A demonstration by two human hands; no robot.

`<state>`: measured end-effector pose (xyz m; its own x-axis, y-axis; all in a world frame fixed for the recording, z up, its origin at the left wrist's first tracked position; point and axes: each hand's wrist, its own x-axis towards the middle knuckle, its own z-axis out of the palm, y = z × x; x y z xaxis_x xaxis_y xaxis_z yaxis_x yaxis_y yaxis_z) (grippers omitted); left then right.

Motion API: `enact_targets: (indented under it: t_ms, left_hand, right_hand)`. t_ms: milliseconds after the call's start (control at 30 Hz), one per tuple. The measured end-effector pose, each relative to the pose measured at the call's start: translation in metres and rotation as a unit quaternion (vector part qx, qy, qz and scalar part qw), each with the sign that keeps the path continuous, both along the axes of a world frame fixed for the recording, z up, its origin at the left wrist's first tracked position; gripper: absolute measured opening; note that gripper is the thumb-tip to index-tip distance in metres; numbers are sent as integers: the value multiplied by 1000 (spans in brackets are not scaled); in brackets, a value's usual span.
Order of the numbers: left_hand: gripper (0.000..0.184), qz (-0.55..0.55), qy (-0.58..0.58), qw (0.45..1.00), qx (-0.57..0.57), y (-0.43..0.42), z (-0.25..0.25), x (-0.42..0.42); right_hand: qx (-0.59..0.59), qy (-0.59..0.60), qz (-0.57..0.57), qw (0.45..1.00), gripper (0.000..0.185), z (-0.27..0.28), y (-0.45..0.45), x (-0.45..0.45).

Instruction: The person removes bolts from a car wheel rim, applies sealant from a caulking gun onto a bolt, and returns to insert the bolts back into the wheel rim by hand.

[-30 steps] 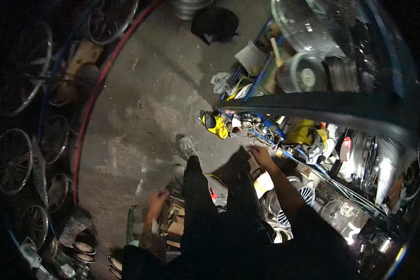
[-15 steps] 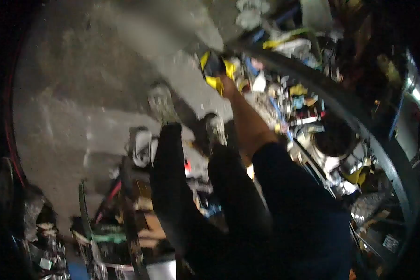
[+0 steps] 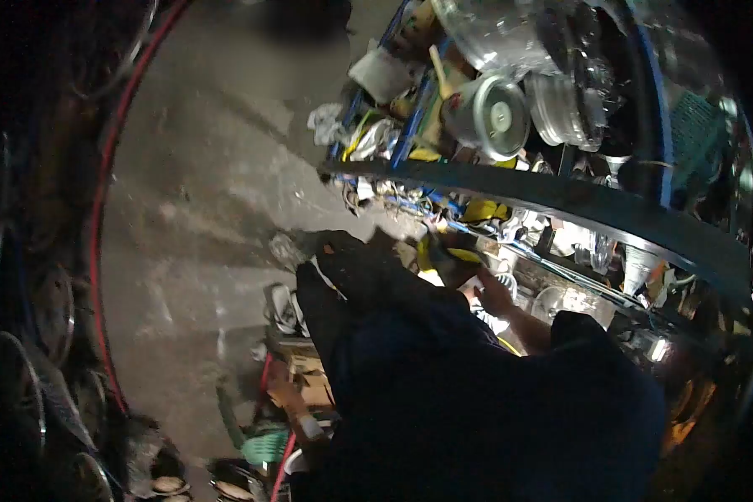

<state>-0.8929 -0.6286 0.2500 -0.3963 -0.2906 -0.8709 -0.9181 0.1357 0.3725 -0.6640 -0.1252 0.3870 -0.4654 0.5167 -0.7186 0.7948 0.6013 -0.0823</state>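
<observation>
My right hand [image 3: 495, 294] is closed on a yellow and black item [image 3: 449, 261], beside my dark clothing at the right of centre. The item looks soft, but its exact kind cannot be made out. Lower left, my left hand [image 3: 284, 391] hangs near a cardboard box [image 3: 315, 390] and a red strip [image 3: 283, 467]. Its fingers are dim and blurred, so whether they are open or closed is unclear. Whether it touches the strip is also unclear.
A dark beam [image 3: 552, 186] crosses before blue-framed shelving [image 3: 409, 125]. The shelves hold a round metal drum [image 3: 500, 117], wheel rims and clutter. A green basket [image 3: 266, 448] lies low left. A red hose [image 3: 98, 243] curves along the floor [image 3: 192, 209].
My right hand has taken the yellow and black item from beside the shelving and brought it back towards my body. The view has shifted, and my left hand shows again at lower left.
</observation>
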Motion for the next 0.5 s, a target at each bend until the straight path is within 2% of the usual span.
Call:
enact_targets:
  t_ms: [33, 67, 133, 167, 200, 267, 400, 500]
  left_hand:
    - [49, -11, 16, 1000, 6, 0, 25, -50]
    - [50, -22, 31, 999, 6, -3, 41, -94]
    - [50, -50, 127, 991, 4, 1, 39, -178]
    - [50, -64, 174, 983, 4, 7, 39, -223]
    - [48, -65, 208, 976, 14, 17, 44, -267]
    - [44, -66, 271, 960, 36, 54, 56, -353]
    - [35, -174, 302, 937, 14, 152, 119, -471]
    - [28, -209, 268, 939, 49, 206, 102, -525]
  right_hand:
    - [53, 37, -17, 998, 60, 8, 11, 5]
    - [-16, 203, -366, 908, 57, 11, 24, -15]
    - [75, 296, -356, 883, 48, -4, 70, -51]
    - [245, 204, -5, 948, 44, -21, 94, -42]
    - [291, 184, 12, 939, 43, -28, 107, -47]
    - [267, 165, -134, 940, 43, -36, 116, -69]
    - [197, 162, -321, 912, 41, -64, 88, -106]
    - [117, 158, -416, 888, 40, -88, 63, -158]
